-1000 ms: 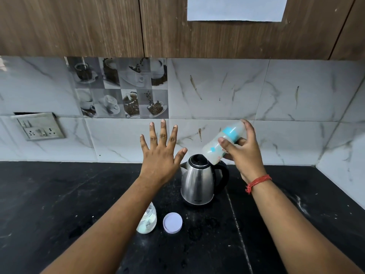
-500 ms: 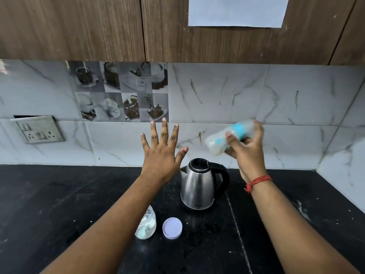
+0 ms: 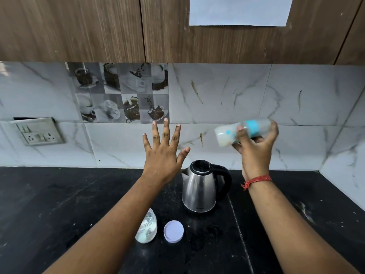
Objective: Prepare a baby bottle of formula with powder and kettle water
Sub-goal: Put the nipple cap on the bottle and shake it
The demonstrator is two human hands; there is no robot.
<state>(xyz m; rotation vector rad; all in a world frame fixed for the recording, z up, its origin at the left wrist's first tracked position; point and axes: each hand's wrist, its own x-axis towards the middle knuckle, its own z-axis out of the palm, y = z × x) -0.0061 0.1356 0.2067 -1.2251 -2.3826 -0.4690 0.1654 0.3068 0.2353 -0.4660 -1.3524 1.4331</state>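
My right hand grips a clear baby bottle with blue markings, held almost sideways and blurred, above and to the right of the kettle. White liquid shows in its left end. My left hand is raised with fingers spread wide and holds nothing, left of the kettle. The steel kettle with a black lid and handle stands on the black counter. In front of it sit a small glass jar of white powder, partly behind my left forearm, and its white lid lying flat.
A marble-tiled wall runs behind the counter and turns at the right corner. A switch and socket plate is on the wall at left. Wooden cupboards hang overhead with a white sheet of paper stuck on.
My right hand has swung the bottle up and to the right, tipping it from slanted to nearly horizontal. My left hand stays raised and spread. The view has tilted slightly.
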